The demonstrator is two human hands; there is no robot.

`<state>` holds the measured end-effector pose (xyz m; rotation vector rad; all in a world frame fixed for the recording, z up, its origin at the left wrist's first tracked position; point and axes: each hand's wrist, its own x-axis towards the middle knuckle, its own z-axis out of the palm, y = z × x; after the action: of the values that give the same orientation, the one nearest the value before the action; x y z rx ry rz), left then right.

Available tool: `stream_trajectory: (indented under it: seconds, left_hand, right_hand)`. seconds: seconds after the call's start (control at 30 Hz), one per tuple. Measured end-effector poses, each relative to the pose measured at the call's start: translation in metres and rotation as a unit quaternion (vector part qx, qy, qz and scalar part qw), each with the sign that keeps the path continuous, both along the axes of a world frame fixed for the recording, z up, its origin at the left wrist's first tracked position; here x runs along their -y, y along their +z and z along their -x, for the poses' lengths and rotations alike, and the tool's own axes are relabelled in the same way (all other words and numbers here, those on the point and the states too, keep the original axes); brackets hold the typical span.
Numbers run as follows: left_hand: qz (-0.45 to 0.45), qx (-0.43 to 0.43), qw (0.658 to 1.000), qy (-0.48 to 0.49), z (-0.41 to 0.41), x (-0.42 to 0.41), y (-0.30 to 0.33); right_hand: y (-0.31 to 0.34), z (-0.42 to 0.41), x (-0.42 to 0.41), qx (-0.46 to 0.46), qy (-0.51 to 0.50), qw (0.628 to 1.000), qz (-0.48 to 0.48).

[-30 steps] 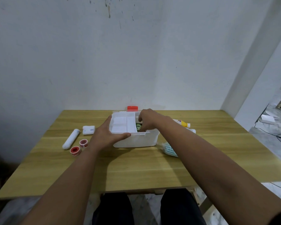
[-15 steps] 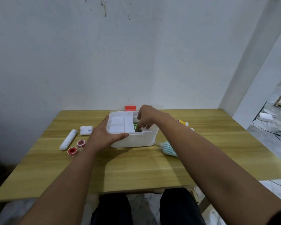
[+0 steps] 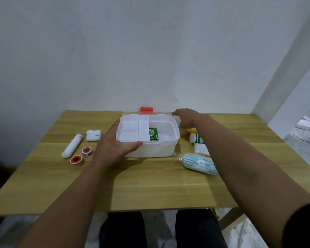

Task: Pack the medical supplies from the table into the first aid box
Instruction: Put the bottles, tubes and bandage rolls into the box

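Observation:
The white first aid box (image 3: 150,150) stands open at the middle of the wooden table (image 3: 150,185). A divided white tray (image 3: 132,131) fills its left half, and a green carton (image 3: 153,134) lies in the right half. My left hand (image 3: 113,145) grips the box's front left corner, thumb along the front rim. My right hand (image 3: 185,119) hovers past the box's far right corner, fingers pointing left, with a small white thing (image 3: 177,120) just under it. I cannot see it holding anything.
Left of the box lie a long white roll (image 3: 72,145), a white bandage roll (image 3: 93,135) and two red tape rolls (image 3: 87,151) (image 3: 76,160). To its right are a striped green-white pack (image 3: 199,163), a white bottle (image 3: 196,138), a white packet (image 3: 200,149) and a yellow-tipped tube (image 3: 191,130). A red latch (image 3: 146,110) shows behind.
My right hand has come up out of the box and moved to its far right corner, leaving the green carton inside. My left hand keeps its hold on the box.

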<state>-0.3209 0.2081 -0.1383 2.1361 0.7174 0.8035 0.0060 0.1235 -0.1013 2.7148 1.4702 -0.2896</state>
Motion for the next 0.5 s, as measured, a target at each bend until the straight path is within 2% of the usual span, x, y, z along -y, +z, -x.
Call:
stream_trajectory:
  seconds: [0.13,0.3,0.5]
  left_hand:
    - [-0.011,0.002,1.0,0.002,0.0,0.001,0.001]
    - [0.001,-0.003,1.0,0.001,0.0,-0.001,0.0]
    - [0.0,-0.01,1.0,-0.001,0.001,-0.003,0.0]
  right_hand:
    - [-0.009,0.015,-0.003,-0.006,0.047,0.998,0.034]
    - [-0.011,0.009,-0.004,0.089,0.02,0.995,0.045]
    - [-0.016,0.0,-0.002,0.06,-0.001,0.997,0.039]
